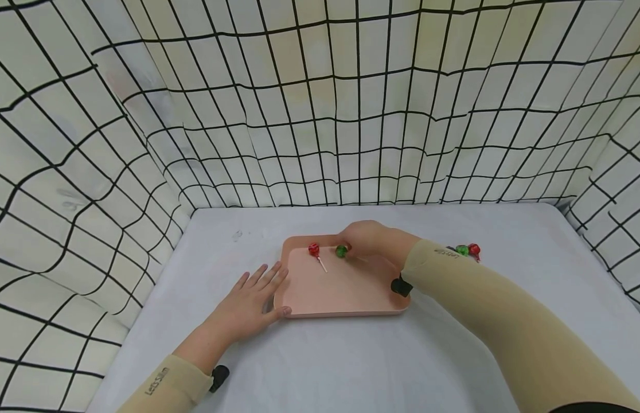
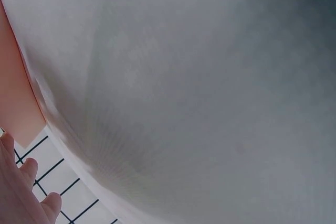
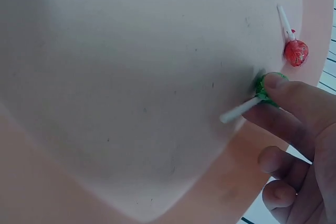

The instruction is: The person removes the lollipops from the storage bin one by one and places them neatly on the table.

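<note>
A pink tray [image 1: 346,295] lies on the white table. Over its far side my right hand [image 1: 371,241] pinches a green lollipop [image 3: 269,88] by its wrapped head between thumb and finger; the white stick points out to the left in the right wrist view. A red lollipop [image 1: 313,249] lies in the tray to the left, its stick slanting toward the near side. My left hand [image 1: 250,307] rests flat at the tray's left edge, fingers straight and spread, holding nothing. Only some of its fingertips show in the left wrist view.
Right of the tray, beyond my right forearm, several more lollipops [image 1: 473,249] lie on the white table [image 1: 320,361], partly hidden by the sleeve. White walls with a black grid [image 1: 358,120] enclose the table at the back and both sides.
</note>
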